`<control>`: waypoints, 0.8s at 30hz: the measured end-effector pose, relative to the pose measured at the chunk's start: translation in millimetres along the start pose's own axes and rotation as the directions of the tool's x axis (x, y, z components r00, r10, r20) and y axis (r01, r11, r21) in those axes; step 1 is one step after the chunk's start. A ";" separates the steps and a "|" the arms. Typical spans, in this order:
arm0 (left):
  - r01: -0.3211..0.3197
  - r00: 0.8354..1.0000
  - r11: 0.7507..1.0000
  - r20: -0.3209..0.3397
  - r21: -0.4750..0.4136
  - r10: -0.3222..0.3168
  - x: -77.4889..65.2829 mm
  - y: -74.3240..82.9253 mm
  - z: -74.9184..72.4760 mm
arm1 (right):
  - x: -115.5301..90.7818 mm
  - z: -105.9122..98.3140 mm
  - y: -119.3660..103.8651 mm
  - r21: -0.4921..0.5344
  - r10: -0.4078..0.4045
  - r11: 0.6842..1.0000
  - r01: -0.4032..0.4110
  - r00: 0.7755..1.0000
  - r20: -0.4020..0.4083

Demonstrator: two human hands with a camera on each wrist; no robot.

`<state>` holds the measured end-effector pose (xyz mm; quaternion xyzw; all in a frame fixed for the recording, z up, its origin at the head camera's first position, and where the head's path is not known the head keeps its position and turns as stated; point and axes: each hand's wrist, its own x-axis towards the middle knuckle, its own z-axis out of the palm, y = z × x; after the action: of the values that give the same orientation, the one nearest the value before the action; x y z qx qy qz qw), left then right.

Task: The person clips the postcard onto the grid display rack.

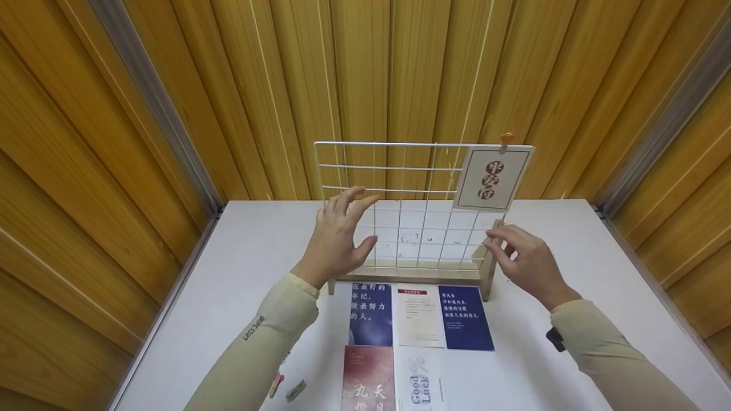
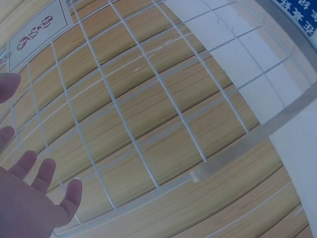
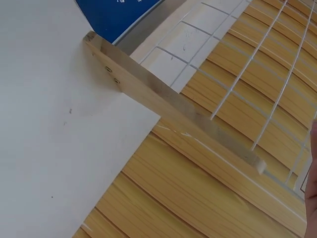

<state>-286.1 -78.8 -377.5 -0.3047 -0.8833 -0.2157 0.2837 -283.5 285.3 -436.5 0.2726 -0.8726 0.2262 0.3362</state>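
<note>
In the head view a white wire grid (image 1: 377, 167) stands upright in a wooden base (image 1: 408, 275). A white card (image 1: 492, 180) with red round characters hangs at its upper right corner, under an orange clip (image 1: 506, 138). My left hand (image 1: 340, 237) is raised before the grid's left part, fingers spread and nothing in them; the left wrist view shows these fingers (image 2: 44, 173) too. Beside the right wooden post (image 1: 487, 268), below the card, my right hand (image 1: 528, 260) has loosely bent fingers with nothing visible between them. Only its edge appears in the right wrist view.
Before the stand lie a blue card (image 1: 371, 325), a cream card (image 1: 421, 322), a dark blue card (image 1: 468, 319), a red card (image 1: 368, 374) and a white "Good Luck" card (image 1: 420, 382). Small clips (image 1: 296, 391) lie at the left. Yellow wood-patterned walls surround the white table (image 1: 257, 240).
</note>
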 end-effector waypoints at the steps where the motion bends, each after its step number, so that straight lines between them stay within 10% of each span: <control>1: 0.013 1.000 1.000 0.005 -0.003 -0.013 -5.0 -2.2 0.6 | -1.9 2.3 -0.4 0.004 0.004 1.000 -0.004 1.000 0.016; 13: 0.179 0.977 0.983 0.125 -0.044 -0.173 -56.2 -20.5 6.3 | -20.0 20.0 -1.9 0.027 0.051 0.998 -0.055 0.991 0.122; 24: 0.319 0.898 0.948 0.321 0.001 -0.302 -97.4 -31.8 2.7 | -24.7 31.9 -1.7 0.048 0.120 0.990 -0.135 0.965 0.234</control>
<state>-244.4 -140.7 -447.8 -0.1980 -0.9486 -0.2290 0.0921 -281.8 273.6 -475.1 0.2509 -0.9138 0.2418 0.2088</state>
